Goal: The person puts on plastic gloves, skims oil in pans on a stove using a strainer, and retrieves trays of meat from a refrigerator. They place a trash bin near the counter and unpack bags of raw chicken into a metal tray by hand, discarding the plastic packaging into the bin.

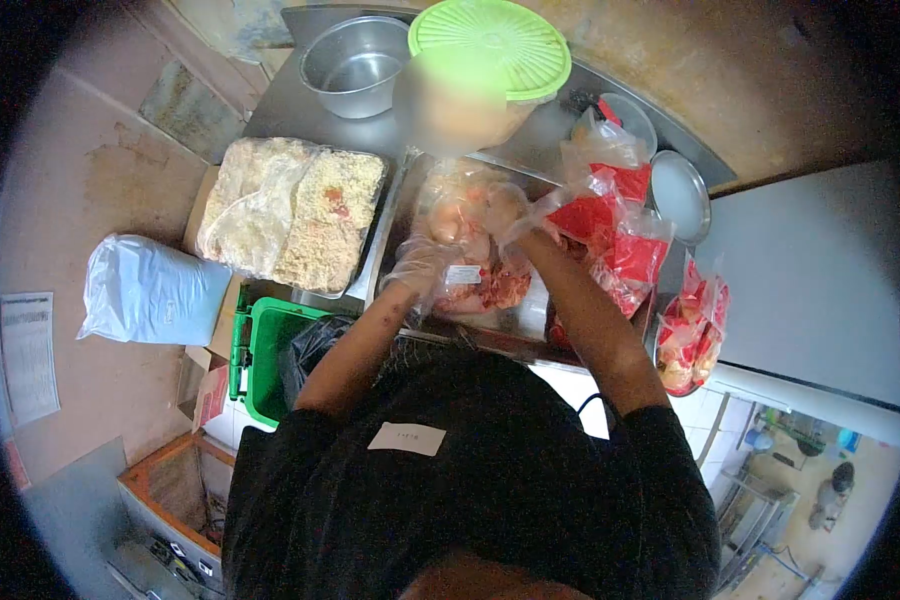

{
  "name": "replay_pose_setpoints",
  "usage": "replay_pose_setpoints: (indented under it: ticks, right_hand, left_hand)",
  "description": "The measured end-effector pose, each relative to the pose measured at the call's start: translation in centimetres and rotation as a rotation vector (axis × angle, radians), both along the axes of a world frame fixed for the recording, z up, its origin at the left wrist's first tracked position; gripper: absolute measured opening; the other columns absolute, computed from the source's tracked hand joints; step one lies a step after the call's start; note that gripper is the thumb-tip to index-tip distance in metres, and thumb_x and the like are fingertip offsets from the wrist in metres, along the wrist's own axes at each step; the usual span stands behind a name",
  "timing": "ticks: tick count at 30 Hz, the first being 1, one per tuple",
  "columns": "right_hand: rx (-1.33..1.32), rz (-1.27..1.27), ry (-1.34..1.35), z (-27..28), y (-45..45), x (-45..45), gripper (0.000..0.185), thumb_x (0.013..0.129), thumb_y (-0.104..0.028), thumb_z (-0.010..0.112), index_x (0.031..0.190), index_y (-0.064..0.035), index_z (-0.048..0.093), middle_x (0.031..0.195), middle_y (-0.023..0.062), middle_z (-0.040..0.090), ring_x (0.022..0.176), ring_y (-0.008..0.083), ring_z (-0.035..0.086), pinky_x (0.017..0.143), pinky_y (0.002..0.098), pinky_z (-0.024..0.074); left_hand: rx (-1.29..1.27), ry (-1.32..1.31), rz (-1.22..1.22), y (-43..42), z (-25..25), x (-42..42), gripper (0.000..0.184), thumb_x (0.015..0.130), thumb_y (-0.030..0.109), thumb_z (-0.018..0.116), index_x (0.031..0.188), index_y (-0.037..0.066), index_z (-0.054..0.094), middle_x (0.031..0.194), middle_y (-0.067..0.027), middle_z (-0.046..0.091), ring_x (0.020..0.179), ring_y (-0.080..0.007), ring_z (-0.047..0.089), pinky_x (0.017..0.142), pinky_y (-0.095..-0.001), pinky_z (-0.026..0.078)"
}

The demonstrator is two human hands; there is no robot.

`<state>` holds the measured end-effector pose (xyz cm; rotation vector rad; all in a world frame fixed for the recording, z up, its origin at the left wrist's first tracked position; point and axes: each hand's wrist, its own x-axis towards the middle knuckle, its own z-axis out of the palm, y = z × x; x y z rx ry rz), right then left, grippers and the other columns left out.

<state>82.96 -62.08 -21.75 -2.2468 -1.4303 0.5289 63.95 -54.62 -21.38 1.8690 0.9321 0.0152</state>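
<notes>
Both hands wear clear plastic gloves over a steel basin [388, 262]. My left hand [420, 268] rests at the left side of a clear bag of raw meat [462, 215] that bears a white label. My right hand [515, 215] is at the bag's upper right, by its loose plastic. The fingers of both hands blur into the shiny plastic, so their grip is hard to make out. More raw meat [505, 290] lies just below the bag. Several red and clear packages [610, 225] are piled to the right of my right forearm.
A crumb-covered tray [335, 215] stands left, beside a blue-white bag [155, 290] and a green bin [268, 370]. Behind are a metal pot [355, 65] and a green-lidded tub [490, 45]. At right are a round bowl [680, 198] and packed food [690, 340].
</notes>
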Motion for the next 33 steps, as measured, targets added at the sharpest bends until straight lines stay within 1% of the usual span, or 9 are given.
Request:
replay_pose_setpoints:
  ticks: [4, 6, 10, 12, 17, 20, 27, 30, 33]
  right_hand:
    - [-0.14, 0.536, -0.236, -0.7, 2.7, 4.0, 0.041, 0.081, -0.045, 0.062, 0.086, -0.0045, 0.067, 0.092, 0.0148, 0.064, 0.093, 0.0306, 0.059, 0.08, 0.0445, 0.0462]
    - [-0.472, 0.515, -0.062, 2.7, 2.9, 4.7, 0.045, 0.078, -0.048, 0.063, 0.089, -0.0045, 0.067, 0.092, 0.0163, 0.064, 0.092, 0.0333, 0.059, 0.08, 0.045, 0.0466]
    - [-0.712, 0.351, -0.575, 5.8, -3.2, -0.7, 0.047, 0.077, -0.047, 0.066, 0.102, -0.0075, 0.064, 0.097, 0.0162, 0.064, 0.094, 0.0329, 0.061, 0.081, 0.043, 0.0481]
    - [-0.502, 0.273, -0.525, 8.8, -7.2, -5.2, 0.045, 0.077, -0.04, 0.068, 0.109, -0.0084, 0.061, 0.098, 0.0149, 0.065, 0.094, 0.0305, 0.063, 0.082, 0.0414, 0.0491]
    - [-0.487, 0.095, 0.589, 5.2, -11.3, -4.0, 0.034, 0.082, -0.008, 0.064, 0.116, -0.0125, 0.06, 0.104, 0.0086, 0.064, 0.085, 0.0199, 0.064, 0.076, 0.0345, 0.0503]
    - [0.074, 0.215, 0.07, 4.9, -14.8, -4.3, 0.033, 0.082, -0.006, 0.064, 0.114, -0.0123, 0.06, 0.098, 0.0065, 0.065, 0.084, 0.0221, 0.062, 0.076, 0.0356, 0.0489]
    - [0.385, 0.153, -0.051, 11.2, -15.4, -6.4, 0.07, 0.07, -0.024, 0.079, 0.129, -0.009, 0.044, 0.128, 0.0151, 0.049, 0.116, 0.0374, 0.05, 0.094, 0.0393, 0.0447]
    - [0.213, -0.23, 0.69, 14.1, -14.9, -9.1, 0.074, 0.074, -0.036, 0.076, 0.132, -0.0073, 0.04, 0.13, 0.0196, 0.05, 0.12, 0.0374, 0.048, 0.098, 0.0399, 0.0425]
    - [-0.301, -0.296, 0.621, 14.5, -15.3, -8.0, 0.076, 0.084, -0.047, 0.064, 0.137, -0.0033, 0.031, 0.123, 0.0264, 0.054, 0.113, 0.0382, 0.056, 0.097, 0.0414, 0.0447]
  left_hand:
    - [0.05, -0.182, 0.0, 0.3, -1.2, 0.6, 0.106, 0.073, 0.06, 0.069, 0.143, -0.005, 0.02, 0.14, -0.0267, 0.037, 0.133, -0.0327, 0.037, 0.105, -0.0378, 0.035]
    - [0.029, -0.158, 0.095, -0.5, -1.1, 0.6, 0.099, 0.075, 0.055, 0.069, 0.142, -0.003, 0.024, 0.138, -0.0261, 0.04, 0.132, -0.0339, 0.038, 0.105, -0.0381, 0.035]
    - [0.271, -0.161, 0.22, -2.3, 5.0, -1.3, 0.063, 0.084, 0.038, 0.067, 0.13, 0.003, 0.041, 0.114, -0.0188, 0.055, 0.103, -0.0305, 0.053, 0.088, -0.0373, 0.044]
    - [0.396, -0.259, 0.25, -2.5, 6.8, -1.8, 0.045, 0.088, 0.032, 0.065, 0.119, 0.004, 0.05, 0.099, -0.015, 0.06, 0.087, -0.0263, 0.058, 0.078, -0.0367, 0.048]
    - [-0.02, -0.302, 0.08, -3.7, 7.3, -1.5, 0.038, 0.095, 0.038, 0.05, 0.11, 0.005, 0.058, 0.096, -0.0185, 0.062, 0.088, -0.0354, 0.061, 0.074, -0.0442, 0.05]
    - [-0.365, -0.245, -0.102, -4.5, 7.7, -0.4, 0.04, 0.094, 0.043, 0.051, 0.111, 0.008, 0.059, 0.086, -0.0094, 0.061, 0.073, -0.0231, 0.061, 0.064, -0.0365, 0.049]
    - [-0.961, -0.16, -0.327, -4.8, 9.3, 1.3, 0.042, 0.088, 0.037, 0.064, 0.115, 0.007, 0.057, 0.099, -0.0057, 0.061, 0.086, -0.0181, 0.058, 0.075, -0.033, 0.049]
    - [-0.871, -0.217, -0.388, -4.5, 7.6, 2.2, 0.044, 0.086, 0.032, 0.067, 0.12, 0.008, 0.054, 0.104, -0.007, 0.061, 0.091, -0.018, 0.059, 0.079, -0.0331, 0.049]
    - [-0.638, -0.267, -0.485, -5.1, 9.2, 1.7, 0.047, 0.086, 0.03, 0.068, 0.123, 0.008, 0.051, 0.107, -0.0078, 0.06, 0.09, -0.0173, 0.059, 0.077, -0.0328, 0.05]
